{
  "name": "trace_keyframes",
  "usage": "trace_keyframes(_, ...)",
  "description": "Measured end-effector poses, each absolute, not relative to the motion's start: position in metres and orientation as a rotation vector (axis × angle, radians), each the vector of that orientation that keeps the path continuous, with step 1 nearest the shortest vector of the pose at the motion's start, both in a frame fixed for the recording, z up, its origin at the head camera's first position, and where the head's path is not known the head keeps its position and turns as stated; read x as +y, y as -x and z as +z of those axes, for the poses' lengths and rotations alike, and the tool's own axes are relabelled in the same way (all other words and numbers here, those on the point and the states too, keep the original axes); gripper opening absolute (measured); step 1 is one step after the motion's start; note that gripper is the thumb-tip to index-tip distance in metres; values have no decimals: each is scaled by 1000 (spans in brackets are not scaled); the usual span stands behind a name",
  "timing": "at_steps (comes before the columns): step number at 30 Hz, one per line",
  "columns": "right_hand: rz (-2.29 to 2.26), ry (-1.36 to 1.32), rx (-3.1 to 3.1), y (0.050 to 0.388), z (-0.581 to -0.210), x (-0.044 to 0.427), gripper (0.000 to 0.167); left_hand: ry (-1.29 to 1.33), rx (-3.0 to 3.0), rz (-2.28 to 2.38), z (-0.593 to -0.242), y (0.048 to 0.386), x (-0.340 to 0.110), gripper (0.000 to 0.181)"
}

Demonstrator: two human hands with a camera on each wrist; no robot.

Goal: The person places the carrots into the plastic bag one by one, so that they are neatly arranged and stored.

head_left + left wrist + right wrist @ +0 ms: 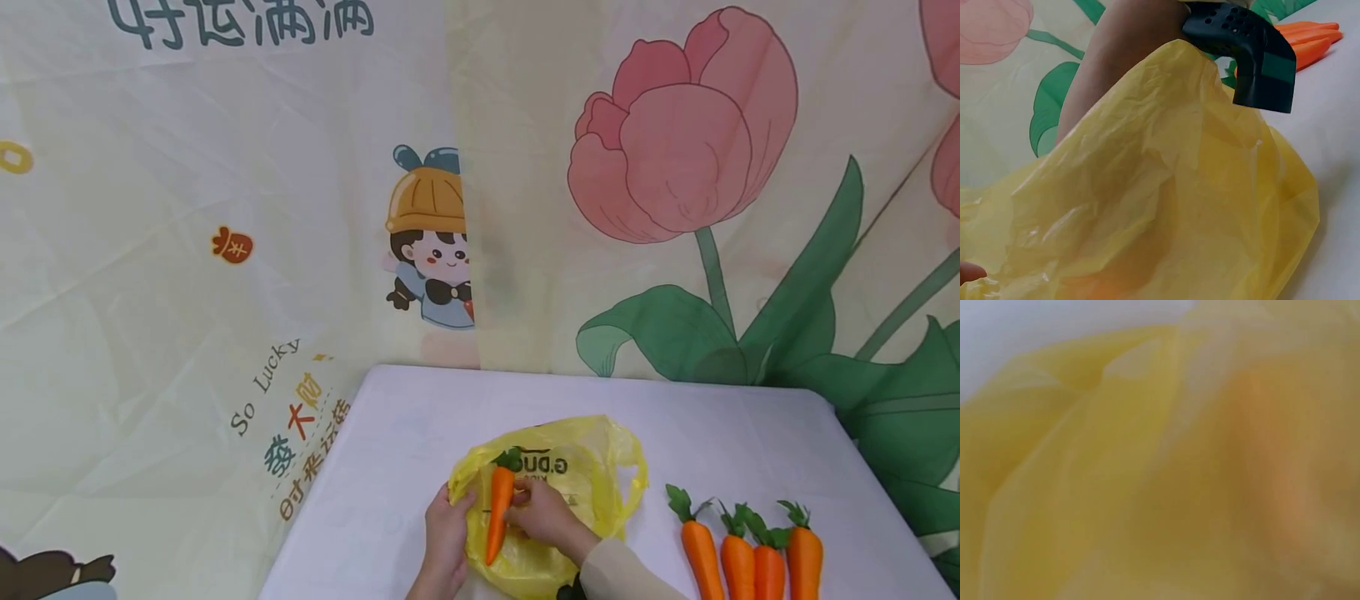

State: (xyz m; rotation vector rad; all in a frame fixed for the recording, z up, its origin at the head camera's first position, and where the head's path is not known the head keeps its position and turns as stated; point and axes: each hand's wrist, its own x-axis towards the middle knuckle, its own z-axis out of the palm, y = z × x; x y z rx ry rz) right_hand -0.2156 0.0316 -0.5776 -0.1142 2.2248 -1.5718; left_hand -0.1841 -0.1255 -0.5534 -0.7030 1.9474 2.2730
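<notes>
A person's left hand (447, 533), at the near left edge of a translucent yellow plastic bag (596, 446), pinches the film between thumb and fingers; the right hand (547, 512), at the bag's mouth, has its grip clamped on an orange carrot (500, 504), its fingers against the root's right side; the carrot stands slightly tilted, leafy end uppermost and tip downward, before the bag's far wall, on which dark lettering appears reversed; a loop handle spreads at the bag's right; the bag rests on a white tabletop (408, 433); four further carrots (805, 562) lie side by side to its right, leaves pointing away from the person; behind rises a printed backdrop (517, 250) bearing a pink tulip (690, 158) and a cartoon figure (442, 267); in the left wrist view, a black perforated device (1241, 56) sits at the right wrist, and an orange patch shows through the film; the right wrist view is blurred, chiefly yellow film.
</notes>
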Motion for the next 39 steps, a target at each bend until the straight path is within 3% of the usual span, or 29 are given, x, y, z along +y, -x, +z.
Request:
trace_keyframes(14,-1303,486,2397,201,-555,52,60,730,1932,2266,-553,187,-126,52)
trace_keyframes(18,-1143,655,2591,185,-534,62,59,701,1934,2287,-553,187,-125,51)
trace_keyframes(27,-775,876,2918,132,-505,112,76,715,1957,2249,-552,187,-125,51)
trace_keyframes(39,-351,507,3404,108,-531,190,101,663,1952,2274,-552,182,-123,49)
